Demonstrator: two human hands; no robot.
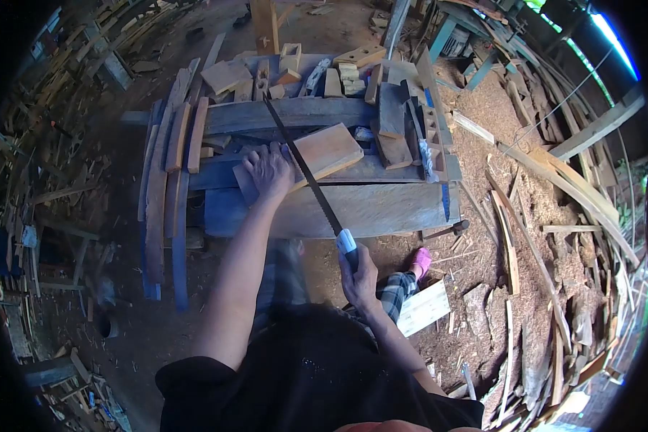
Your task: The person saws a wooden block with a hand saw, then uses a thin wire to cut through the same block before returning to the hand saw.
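My right hand [360, 279] is wrapped round the white and dark handle of a handsaw [306, 173]. Its long, narrow toothed blade runs away from me and slants across a wooden board [328, 152]. My left hand [268, 170] grips that board left of the blade, with its fingers at the far edge and its palm pressed down on top. The board lies at an angle over the bench's planks, and the blade overlaps it near my left thumb. A broad curved plank [360, 210] forms the near side of the bench.
Wood blocks [227, 75] and wooden hand planes stand along the bench's far side. Long strips [158, 194] lean at the left. A hammer [459, 227] juts out at the near right corner. Sawdust and offcuts [507, 241] cover the floor at right.
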